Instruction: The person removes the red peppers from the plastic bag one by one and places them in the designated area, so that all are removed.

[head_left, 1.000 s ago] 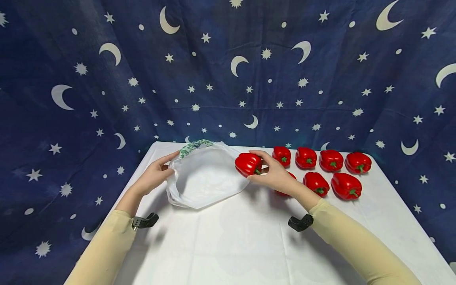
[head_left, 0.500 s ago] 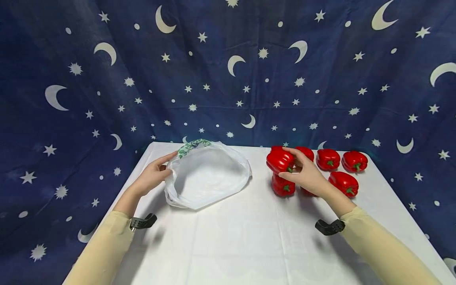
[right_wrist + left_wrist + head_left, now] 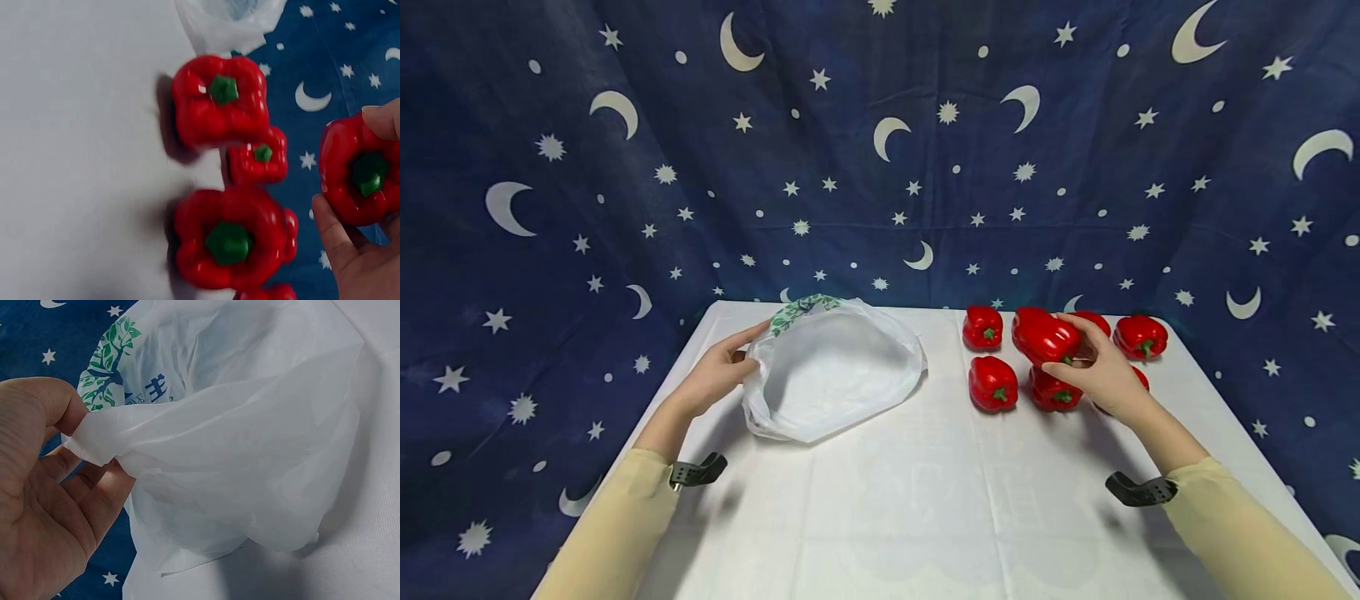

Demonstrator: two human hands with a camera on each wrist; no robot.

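My left hand [image 3: 718, 375] pinches the left rim of a white plastic bag [image 3: 250, 462], its mouth spread wide on the table. Green leaf print and some blue lettering mark the bag; in the head view its visible inside shows only white plastic. Over at the right, my right hand [image 3: 1108, 379] grips a red bell pepper [image 3: 1049, 337] with a green stem, held above the others. That same pepper [image 3: 353, 175] sits between thumb and fingers in the right wrist view. Below it, a front-row pepper [image 3: 1054, 393] is partly covered, as is one behind.
Two rows of red bell peppers stand on the right of the white-covered table [image 3: 887, 517], among them a front-left one [image 3: 992, 384], a back-left one [image 3: 982, 328] and a back-right one [image 3: 1140, 337]. A dark blue curtain [image 3: 842, 142] with moons and stars hangs behind.
My right hand has carried the bell pepper rightward, from beside the bag's right rim to above the rows of peppers. My left hand keeps its hold on the bag.
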